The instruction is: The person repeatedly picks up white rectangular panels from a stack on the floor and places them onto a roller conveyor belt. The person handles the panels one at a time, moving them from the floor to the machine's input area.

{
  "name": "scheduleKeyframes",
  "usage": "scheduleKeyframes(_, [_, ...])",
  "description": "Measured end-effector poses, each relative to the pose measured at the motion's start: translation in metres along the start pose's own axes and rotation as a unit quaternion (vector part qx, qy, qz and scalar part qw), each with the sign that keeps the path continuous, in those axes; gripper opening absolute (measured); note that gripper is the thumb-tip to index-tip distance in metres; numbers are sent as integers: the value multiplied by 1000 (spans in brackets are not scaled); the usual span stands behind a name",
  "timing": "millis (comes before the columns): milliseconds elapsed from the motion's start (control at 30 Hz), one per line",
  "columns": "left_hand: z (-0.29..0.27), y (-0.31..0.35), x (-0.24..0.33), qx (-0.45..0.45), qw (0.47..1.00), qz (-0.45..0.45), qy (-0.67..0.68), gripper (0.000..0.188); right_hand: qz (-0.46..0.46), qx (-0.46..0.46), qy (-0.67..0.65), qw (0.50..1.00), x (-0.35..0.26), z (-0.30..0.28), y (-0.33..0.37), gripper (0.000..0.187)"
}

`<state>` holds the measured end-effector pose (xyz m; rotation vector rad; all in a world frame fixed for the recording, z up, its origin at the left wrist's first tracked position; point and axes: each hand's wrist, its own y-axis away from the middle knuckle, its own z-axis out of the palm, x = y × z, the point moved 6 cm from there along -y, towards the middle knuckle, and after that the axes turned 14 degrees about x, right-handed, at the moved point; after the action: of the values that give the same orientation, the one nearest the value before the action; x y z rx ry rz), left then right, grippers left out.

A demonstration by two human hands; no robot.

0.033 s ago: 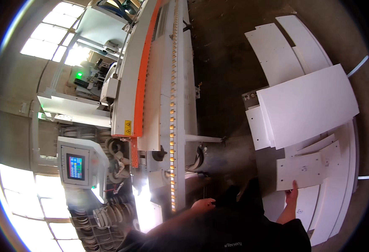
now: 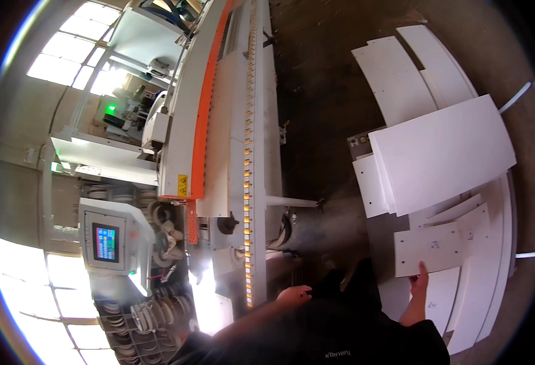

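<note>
At the lower right, my right hand point(image 2: 420, 283) grips the near edge of a small white panel point(image 2: 428, 248), thumb on top and fingers underneath. Dark holes and a pencil-like mark show on this panel. It lies over other white panels, and one marked panel point(image 2: 439, 301) shows just nearer to me. My left hand point(image 2: 296, 295) is held low in front of my body, close to the machine's near end. Its fingers look loosely curled, and nothing shows in them.
A long machine with an orange strip point(image 2: 208, 109) and a roller rail point(image 2: 248, 182) runs along my left. Its control screen point(image 2: 105, 243) stands farther left, above racked rolls of edging point(image 2: 152, 313). Large white boards point(image 2: 444, 152) are stacked at right.
The small panel and my right hand have shifted slightly left. The whole view has moved a little too. My left hand stays almost where it was.
</note>
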<state>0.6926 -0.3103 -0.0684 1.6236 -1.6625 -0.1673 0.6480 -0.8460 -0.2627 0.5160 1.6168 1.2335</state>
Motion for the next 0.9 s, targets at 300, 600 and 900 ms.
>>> scheduleKeyframes(300, [-62, -47, 128, -83, 940, -16, 331, 47, -115, -106, -65, 986, 16, 113, 209, 52])
scheduleKeyframes(600, [-130, 3, 118, -15, 814, 15, 581, 39, -155, -373, 209, 891, 63, 241, 329, 49])
scheduleKeyframes(900, [-168, 69, -12, 106, 649, -16, 753, 38, -202, -352, 442, 800, 110, 235, 323, 44])
